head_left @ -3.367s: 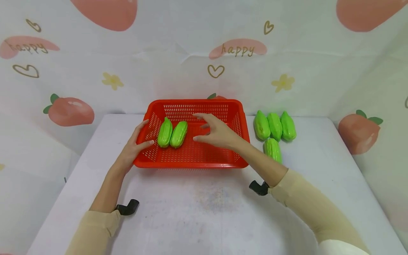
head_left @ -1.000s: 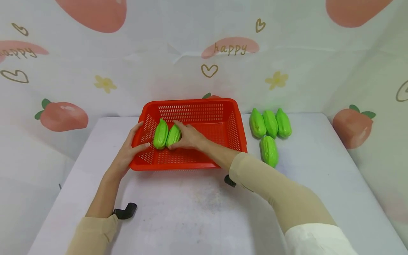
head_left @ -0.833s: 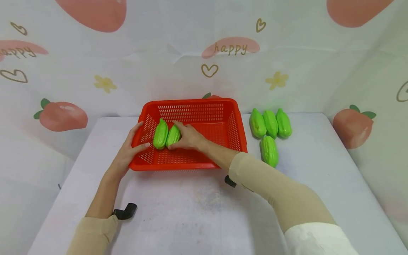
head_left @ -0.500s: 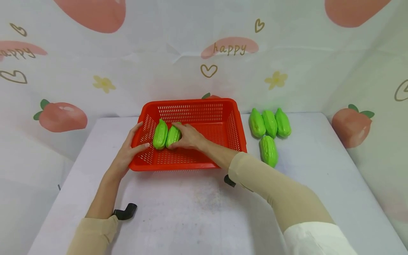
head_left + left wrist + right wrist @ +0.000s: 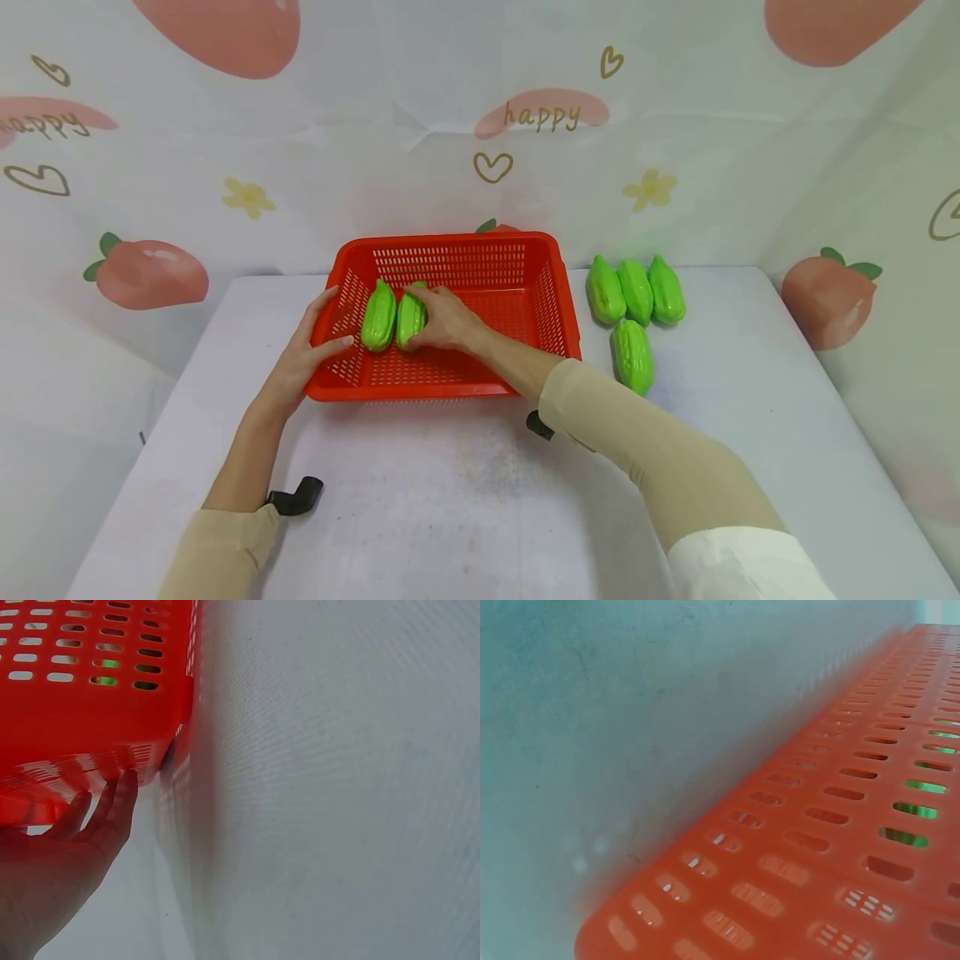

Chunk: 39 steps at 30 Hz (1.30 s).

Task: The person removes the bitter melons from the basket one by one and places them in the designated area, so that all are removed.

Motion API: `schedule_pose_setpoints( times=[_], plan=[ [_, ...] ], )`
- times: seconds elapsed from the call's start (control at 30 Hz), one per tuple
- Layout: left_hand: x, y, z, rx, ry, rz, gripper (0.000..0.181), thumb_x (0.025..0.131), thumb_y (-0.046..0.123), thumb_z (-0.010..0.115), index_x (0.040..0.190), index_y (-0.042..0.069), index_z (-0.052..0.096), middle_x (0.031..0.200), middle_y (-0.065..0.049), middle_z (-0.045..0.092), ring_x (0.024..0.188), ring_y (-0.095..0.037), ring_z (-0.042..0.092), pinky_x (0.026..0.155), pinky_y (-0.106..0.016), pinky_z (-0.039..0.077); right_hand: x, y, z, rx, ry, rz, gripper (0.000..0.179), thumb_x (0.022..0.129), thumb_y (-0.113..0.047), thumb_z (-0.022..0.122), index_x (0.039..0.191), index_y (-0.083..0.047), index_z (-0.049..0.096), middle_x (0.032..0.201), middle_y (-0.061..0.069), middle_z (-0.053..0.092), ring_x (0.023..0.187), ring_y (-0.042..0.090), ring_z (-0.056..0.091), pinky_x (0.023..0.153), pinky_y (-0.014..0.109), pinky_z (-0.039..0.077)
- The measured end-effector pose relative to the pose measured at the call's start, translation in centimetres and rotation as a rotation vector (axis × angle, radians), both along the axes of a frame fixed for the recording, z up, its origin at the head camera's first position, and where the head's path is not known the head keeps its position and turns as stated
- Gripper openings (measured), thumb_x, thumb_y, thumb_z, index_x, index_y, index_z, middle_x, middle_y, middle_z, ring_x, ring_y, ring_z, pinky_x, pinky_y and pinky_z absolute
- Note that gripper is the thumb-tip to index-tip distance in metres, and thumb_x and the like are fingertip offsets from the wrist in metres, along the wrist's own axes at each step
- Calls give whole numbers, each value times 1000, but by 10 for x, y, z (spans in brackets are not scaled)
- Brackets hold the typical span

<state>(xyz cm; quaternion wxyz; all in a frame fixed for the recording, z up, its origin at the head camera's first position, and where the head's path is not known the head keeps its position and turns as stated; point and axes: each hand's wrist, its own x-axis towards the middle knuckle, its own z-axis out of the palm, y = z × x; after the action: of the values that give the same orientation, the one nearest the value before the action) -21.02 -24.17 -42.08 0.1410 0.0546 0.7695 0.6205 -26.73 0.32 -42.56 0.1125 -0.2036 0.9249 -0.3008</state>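
Along the left edge of the cloth backdrop (image 5: 420, 192), gold writing (image 5: 45, 125) on a pink patch reads "happy", its first letter cut by the frame edge, with a heart outline below it and a printed red fruit lower down. In front of it, on the white table (image 5: 420, 517), the left hand (image 5: 300, 354) holds the left end of the red basket (image 5: 442, 390), fingers outside the wall and thumb over the rim; a black piece (image 5: 296, 497) sits at its beige cuff. Inside the basket, near its left end, lies a green fruit (image 5: 378, 317), and just beside it the right hand (image 5: 446, 321) pinches a second green fruit (image 5: 410, 317) between thumb and fingers, only a little apart across its width, covering part of it. Above the basket the second "happy" (image 5: 543, 115) stands whole in gold on pink. The right forearm crosses the front rim, blocking part of it. Both wrist views are largely filled by the basket and show green only through its slots. Right of the basket, on the table, three green fruits (image 5: 637, 291) lie in a row, with a single green fruit (image 5: 633, 357) in front; beyond them is another printed red fruit.
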Motion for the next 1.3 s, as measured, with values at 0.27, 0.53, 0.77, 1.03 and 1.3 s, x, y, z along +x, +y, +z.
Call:
schedule_pose_setpoints(
  times=[0.27, 0.53, 0.77, 1.03, 1.3],
  plan=[
    [0, -1, 0, -16, -5, 2, 75, 100, 22, 56, 157, 42, 12, 156, -10, 25, 128, -28, 40, 89, -32, 55, 1, 1, 8, -91, -66, -5, 94, 76, -29, 87, 154, -19, 36, 139, 13, 48, 117, 21, 49, 99, 35, 46],
    [1, -2, 0, -13, -14, 10, 74, 100, 24, 55, 158, 41, 12, 156, -10, 24, 126, -27, 41, 89, -30, 54, 6, 4, 21, -251, -97, 18, 93, 77, -22, 86, 155, -15, 34, 136, 8, 54, 114, 21, 53, 96, 31, 45],
    [0, -2, 1, -7, -12, -3, 72, 101, 28, 54, 157, 42, 12, 155, -10, 25, 125, -30, 43, 89, -33, 55, 11, 8, 30, -314, -169, -26, 92, 81, -21, 83, 156, -20, 31, 137, 9, 51, 119, 32, 54, 92, 34, 46],
    [-1, -2, 1, 3, -14, -4, 71, 101, 25, 53, 157, 41, 13, 155, -11, 25, 124, -28, 44, 87, -31, 55, 15, 11, 37, -349, -174, -15, 91, 79, -23, 85, 155, -23, 34, 139, 6, 50, 120, 31, 52, 92, 32, 46],
    [-1, -2, 0, -4, -16, -7, 70, 101, 26, 52, 157, 43, 13, 154, -11, 25, 122, -28, 45, 87, -31, 55, 20, 23, 45, -498, -236, -20, 91, 79, -14, 84, 154, -23, 33, 131, 6, 49, 93, 25, 62, 79, 29, 54]
  ],
)
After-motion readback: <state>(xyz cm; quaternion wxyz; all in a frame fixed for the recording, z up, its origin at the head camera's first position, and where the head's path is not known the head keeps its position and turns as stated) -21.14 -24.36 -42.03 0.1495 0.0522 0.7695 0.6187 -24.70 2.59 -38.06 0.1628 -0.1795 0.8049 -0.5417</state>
